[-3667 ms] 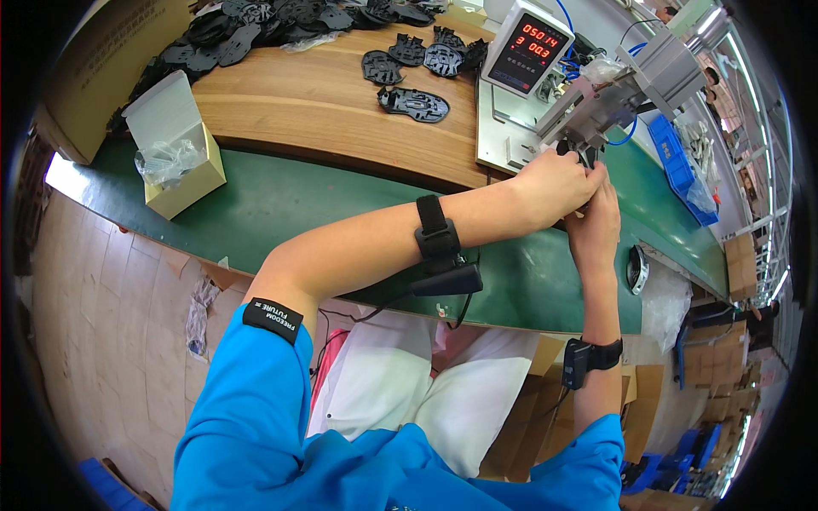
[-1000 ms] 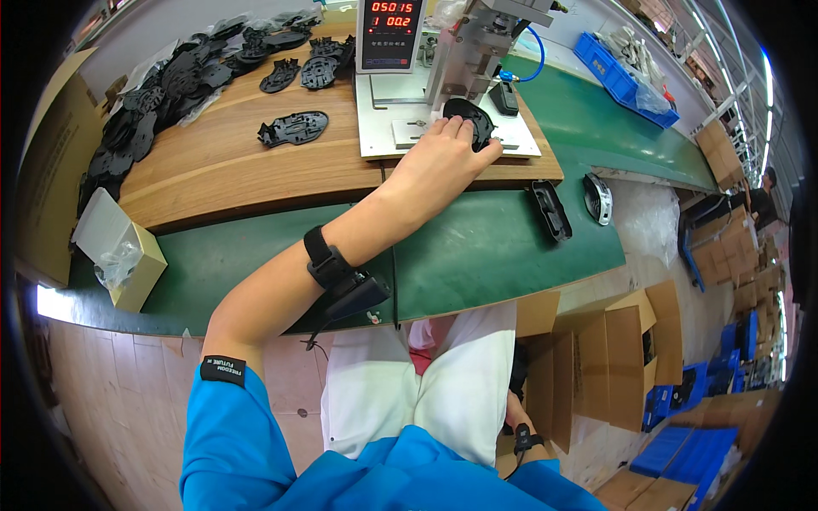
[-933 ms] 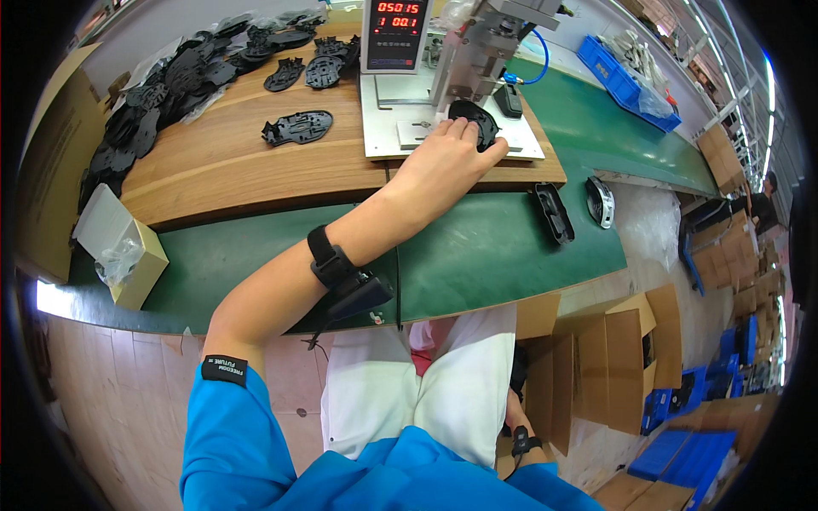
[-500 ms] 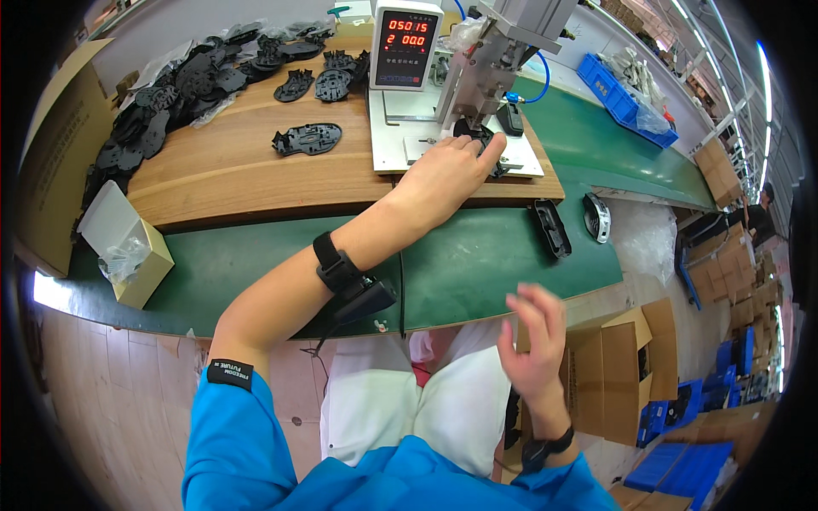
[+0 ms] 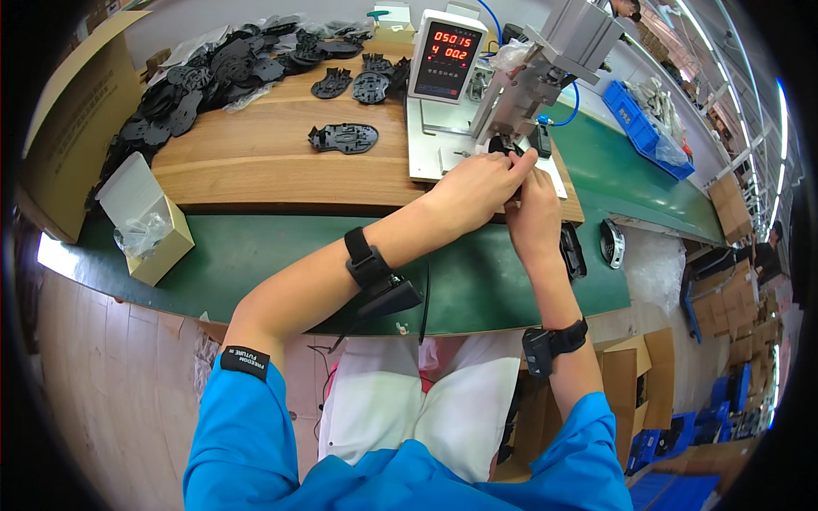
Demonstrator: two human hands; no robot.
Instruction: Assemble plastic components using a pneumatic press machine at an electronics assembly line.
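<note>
Both of my hands meet at the base of a bench machine (image 5: 490, 102) with a metal upright and a red-digit display box. My left hand (image 5: 479, 192) has its fingers closed on a black plastic part (image 5: 501, 145) beneath the machine's head. Right beside it, my right hand (image 5: 535, 204) is closed at the near side of the same part, its fingertips close to my left thumb. My fingers hide most of the part. A black molded plate (image 5: 343, 138) lies alone on the wooden board to the left.
A pile of black molded plates (image 5: 234, 64) covers the board's far left. An opened small box (image 5: 158, 243) with clear plastic stands at the left. Right of my right forearm lie a black shell (image 5: 573, 253) and a silver-edged piece (image 5: 612, 244). Farther right is a blue bin (image 5: 635, 119).
My right hand has risen from over my lap to the machine and joined my left hand at the black part. The view has shifted, and a display digit group has changed.
</note>
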